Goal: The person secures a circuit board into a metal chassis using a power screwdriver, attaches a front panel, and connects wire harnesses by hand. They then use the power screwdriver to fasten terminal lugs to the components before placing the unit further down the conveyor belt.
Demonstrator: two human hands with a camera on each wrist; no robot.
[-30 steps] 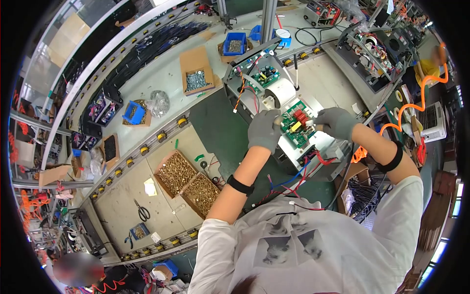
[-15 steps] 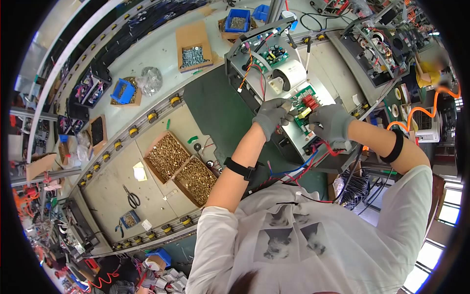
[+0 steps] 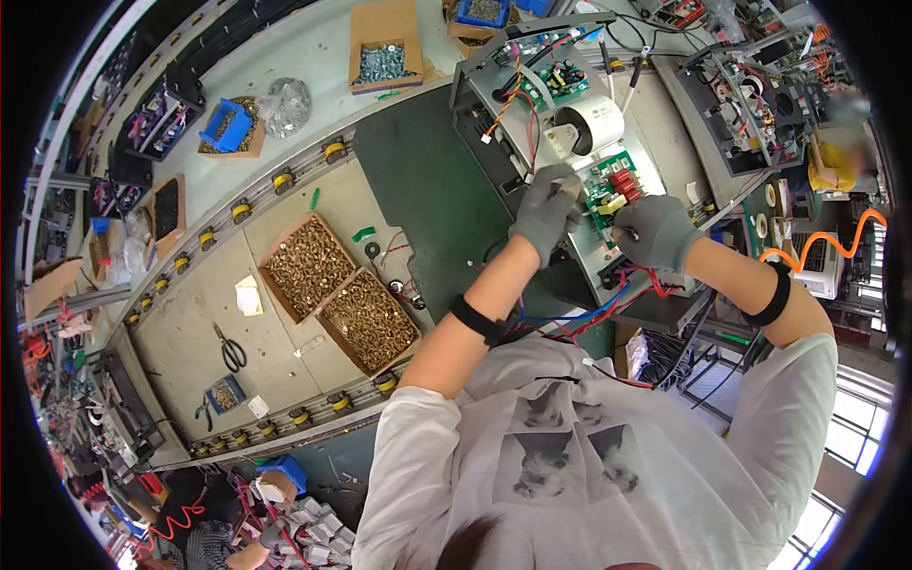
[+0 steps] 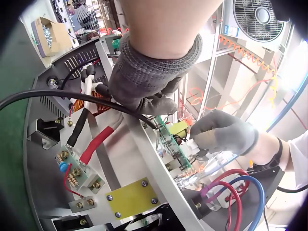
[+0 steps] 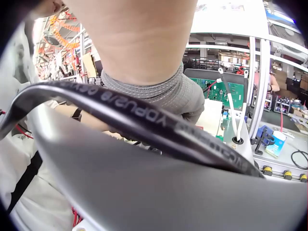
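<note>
A green circuit board (image 3: 600, 198) with red and yellow parts lies in an open metal chassis (image 3: 501, 169), beside a white cylinder (image 3: 597, 123). My gloved left hand (image 3: 548, 214) is at the board's left edge with bent fingers; in the left wrist view that hand (image 4: 147, 84) hides whatever its fingertips touch. My gloved right hand (image 3: 657, 233) is over the board's lower right. In the left wrist view the right hand (image 4: 224, 132) pinches a small white connector (image 4: 191, 146) beside a yellow part (image 4: 178, 128). A black cable (image 5: 144, 115) crosses the right wrist view.
Boxes of brass fasteners (image 3: 369, 324), scissors (image 3: 229, 349) and a small blue tray (image 3: 225, 394) lie at the left. Farther back are a carton of screws (image 3: 385, 65) and a blue bin (image 3: 226, 125). Another open chassis (image 3: 750, 114) stands at the right.
The head view has shifted, so the chassis appears farther right. My right hand has moved from the board's right side to its lower right; my left hand stays at the left edge with its fingers bent.
</note>
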